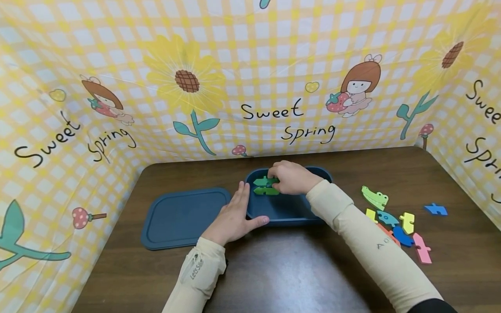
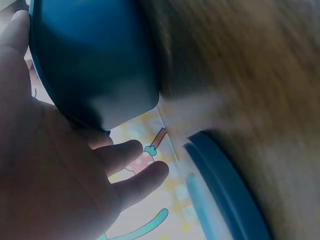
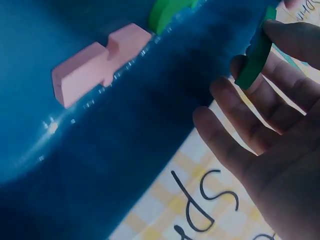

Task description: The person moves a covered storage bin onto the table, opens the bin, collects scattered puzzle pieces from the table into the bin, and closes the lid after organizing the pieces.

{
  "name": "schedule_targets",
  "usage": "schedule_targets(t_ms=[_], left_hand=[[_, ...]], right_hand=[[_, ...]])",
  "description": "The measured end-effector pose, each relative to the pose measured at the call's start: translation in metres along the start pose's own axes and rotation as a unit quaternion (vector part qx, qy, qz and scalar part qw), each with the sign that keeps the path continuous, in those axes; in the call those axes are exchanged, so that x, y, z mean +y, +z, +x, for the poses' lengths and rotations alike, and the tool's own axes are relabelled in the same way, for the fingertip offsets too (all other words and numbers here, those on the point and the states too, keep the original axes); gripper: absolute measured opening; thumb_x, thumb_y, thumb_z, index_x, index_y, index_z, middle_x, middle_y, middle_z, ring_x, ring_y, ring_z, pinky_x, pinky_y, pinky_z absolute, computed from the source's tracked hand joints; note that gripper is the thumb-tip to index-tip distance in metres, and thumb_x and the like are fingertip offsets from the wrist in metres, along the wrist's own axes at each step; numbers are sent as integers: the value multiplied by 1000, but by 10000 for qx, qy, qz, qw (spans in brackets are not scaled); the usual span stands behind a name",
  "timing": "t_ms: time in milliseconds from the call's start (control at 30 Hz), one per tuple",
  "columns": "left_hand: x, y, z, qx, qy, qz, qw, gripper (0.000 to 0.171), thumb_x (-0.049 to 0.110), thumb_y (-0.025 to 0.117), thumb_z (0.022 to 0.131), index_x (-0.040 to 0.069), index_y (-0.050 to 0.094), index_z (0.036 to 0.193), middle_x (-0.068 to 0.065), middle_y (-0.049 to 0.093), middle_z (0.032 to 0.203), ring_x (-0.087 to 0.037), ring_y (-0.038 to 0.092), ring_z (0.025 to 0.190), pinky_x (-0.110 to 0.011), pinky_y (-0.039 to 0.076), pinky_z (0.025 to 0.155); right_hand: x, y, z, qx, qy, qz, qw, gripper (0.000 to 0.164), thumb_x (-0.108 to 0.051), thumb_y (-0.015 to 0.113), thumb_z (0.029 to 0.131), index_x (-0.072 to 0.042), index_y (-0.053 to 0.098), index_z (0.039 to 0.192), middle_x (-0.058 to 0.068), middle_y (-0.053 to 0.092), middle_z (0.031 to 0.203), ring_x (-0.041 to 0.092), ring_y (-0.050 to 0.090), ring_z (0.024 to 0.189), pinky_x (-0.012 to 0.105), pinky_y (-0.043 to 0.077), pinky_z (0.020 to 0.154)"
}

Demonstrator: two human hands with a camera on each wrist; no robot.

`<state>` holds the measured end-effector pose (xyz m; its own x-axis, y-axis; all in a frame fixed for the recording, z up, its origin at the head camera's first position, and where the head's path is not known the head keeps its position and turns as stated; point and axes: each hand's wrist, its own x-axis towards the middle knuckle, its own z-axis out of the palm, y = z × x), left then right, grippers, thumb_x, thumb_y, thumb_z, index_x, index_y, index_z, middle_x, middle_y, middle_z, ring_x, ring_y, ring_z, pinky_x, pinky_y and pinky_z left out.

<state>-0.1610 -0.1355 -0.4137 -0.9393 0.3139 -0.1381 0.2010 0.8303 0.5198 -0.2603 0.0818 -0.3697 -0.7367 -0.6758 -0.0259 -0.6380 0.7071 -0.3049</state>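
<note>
head view: the right hand pinches a green piece inside the smooth, round-cornered blue box, beside a second green piece, while the left hand, thumb spread wide, rests straight fingers against the box's left wall. left wrist view: wood grain on the table blurs and the frame cuts off the box. right wrist view: a thick, notched pink piece, hidden from the head view, lies in the box.

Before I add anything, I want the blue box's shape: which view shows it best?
The head view: most of the blue box shows, partly behind the right hand. The left wrist view shows one end; the right wrist view, part of its inside.
</note>
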Motion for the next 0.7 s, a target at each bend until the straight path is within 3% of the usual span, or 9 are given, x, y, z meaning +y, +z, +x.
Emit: schedule_targets(t_ms=[467,700], left_hand=[[-1,-1,0,8,-15,2,10000,110,69,60,91,15,-3,163,-2,-9,168,-21,2,153,-62,17,116],[0,-1,0,35,60,-6,10000,109,68,60,91,12,0,163,-7,-5,169,-22,3,153,-64,18,114]], right_hand=[[3,9,13,-313,-66,-105,9994,26,-16,70,95,-7,73,119,7,66,116,20,58,97,41,51,93],[1,16,19,-625,-100,-25,9980,19,-15,71,94,-9,75,112,1,68,97,16,59,82,33,53,79]])
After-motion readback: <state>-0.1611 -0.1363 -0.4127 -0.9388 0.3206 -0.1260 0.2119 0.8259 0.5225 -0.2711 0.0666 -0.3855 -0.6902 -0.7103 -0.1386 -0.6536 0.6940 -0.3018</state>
